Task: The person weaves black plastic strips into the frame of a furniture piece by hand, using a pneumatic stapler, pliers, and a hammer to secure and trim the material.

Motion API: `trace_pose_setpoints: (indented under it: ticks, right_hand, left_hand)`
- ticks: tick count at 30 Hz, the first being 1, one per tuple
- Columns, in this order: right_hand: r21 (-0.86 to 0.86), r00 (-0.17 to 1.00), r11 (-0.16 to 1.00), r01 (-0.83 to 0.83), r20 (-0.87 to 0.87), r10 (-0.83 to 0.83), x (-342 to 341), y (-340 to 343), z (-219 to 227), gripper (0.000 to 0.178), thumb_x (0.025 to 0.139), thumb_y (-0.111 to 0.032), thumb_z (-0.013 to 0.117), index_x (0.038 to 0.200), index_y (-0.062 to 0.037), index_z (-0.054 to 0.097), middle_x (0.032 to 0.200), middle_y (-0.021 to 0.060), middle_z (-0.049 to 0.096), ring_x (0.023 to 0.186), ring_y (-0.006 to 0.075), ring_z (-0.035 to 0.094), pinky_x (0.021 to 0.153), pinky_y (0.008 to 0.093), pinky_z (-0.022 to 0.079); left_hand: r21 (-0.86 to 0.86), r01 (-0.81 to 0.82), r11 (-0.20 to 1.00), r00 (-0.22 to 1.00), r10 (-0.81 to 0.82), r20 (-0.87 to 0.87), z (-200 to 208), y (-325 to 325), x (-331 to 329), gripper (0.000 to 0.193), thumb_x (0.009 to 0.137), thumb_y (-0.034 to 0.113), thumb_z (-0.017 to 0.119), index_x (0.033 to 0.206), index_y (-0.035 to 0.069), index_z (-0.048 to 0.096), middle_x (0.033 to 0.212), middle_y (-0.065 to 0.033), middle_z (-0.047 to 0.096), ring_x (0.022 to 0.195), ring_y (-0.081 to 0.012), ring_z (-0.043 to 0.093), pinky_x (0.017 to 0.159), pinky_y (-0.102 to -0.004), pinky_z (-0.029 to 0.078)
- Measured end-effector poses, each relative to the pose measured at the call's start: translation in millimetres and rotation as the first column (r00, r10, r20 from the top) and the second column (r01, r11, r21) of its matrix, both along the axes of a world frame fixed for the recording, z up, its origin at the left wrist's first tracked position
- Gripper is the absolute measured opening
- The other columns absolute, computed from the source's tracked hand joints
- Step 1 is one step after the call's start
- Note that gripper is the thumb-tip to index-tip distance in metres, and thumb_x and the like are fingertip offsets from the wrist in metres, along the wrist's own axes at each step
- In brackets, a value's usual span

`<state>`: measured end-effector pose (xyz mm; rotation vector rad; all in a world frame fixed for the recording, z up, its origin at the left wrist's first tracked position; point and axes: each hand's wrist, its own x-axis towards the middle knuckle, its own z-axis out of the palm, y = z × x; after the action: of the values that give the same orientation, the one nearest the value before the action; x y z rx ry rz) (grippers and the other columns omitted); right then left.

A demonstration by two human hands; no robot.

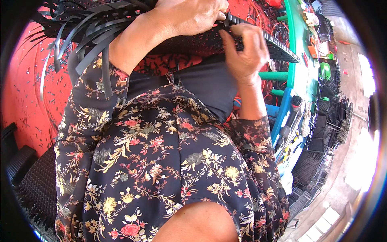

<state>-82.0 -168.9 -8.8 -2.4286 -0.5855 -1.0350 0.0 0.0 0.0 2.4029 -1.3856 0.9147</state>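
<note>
A black woven panel [193, 45] with a ridged edge lies tilted over my lap, at the top of the view. My left hand [189, 17] is closed at its upper edge, thumb and fingers pressed together; what they pinch is hidden. Close beside it, my right hand [248, 50] curls thumb and fingers at the panel's edge, slightly blurred. A short dark piece stands up between the two hands, and I cannot tell which fingers touch it. Long loose black strips [88, 46] fan out on the left, some hanging across my left forearm.
Black scraps litter the red floor [30, 84]. On the right stands a green-edged table [296, 40] with an orange tool [312, 49] and a blue tray [284, 113] of hand tools. Black woven furniture [40, 181] stands lower left, and more is stacked far right.
</note>
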Motion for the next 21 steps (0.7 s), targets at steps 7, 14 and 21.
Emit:
trace_pose_setpoints:
  ticks: [7,14,21]
  right_hand:
    - [-0.239,0.993,0.965,-0.108,-0.062,0.096,22,-10,34,0.041,0.067,-0.020,0.082,0.101,-0.0060,0.063,0.093,0.0091,0.065,0.082,0.0278,0.063,0.073,0.0345,0.051]
    - [-0.356,0.918,0.933,-0.052,-0.384,-0.096,25,-7,45,0.046,0.078,-0.024,0.074,0.117,-0.0068,0.057,0.107,0.0079,0.066,0.094,0.0242,0.064,0.080,0.0384,0.051]
    - [0.304,0.198,0.884,-0.356,-0.900,0.389,105,-41,56,0.027,0.088,-0.014,0.059,0.107,0.0046,0.062,0.091,0.0089,0.067,0.084,0.0150,0.060,0.079,0.0285,0.048]
  left_hand:
    - [-0.348,0.135,0.928,0.973,-0.190,-0.131,6,10,-9,0.011,0.075,0.010,0.063,0.081,0.008,0.054,0.072,-0.0115,0.060,0.071,-0.0319,0.062,0.063,-0.0412,0.049]
    - [-0.254,0.067,0.965,0.959,-0.133,-0.250,20,12,-14,0.012,0.074,0.011,0.066,0.079,0.007,0.057,0.073,-0.0116,0.060,0.071,-0.0317,0.062,0.063,-0.0403,0.050]
    - [-0.141,0.140,0.980,0.921,-0.181,-0.346,23,14,-9,0.014,0.079,0.011,0.069,0.090,0.004,0.065,0.076,-0.0160,0.064,0.070,-0.0326,0.064,0.063,-0.0396,0.050]
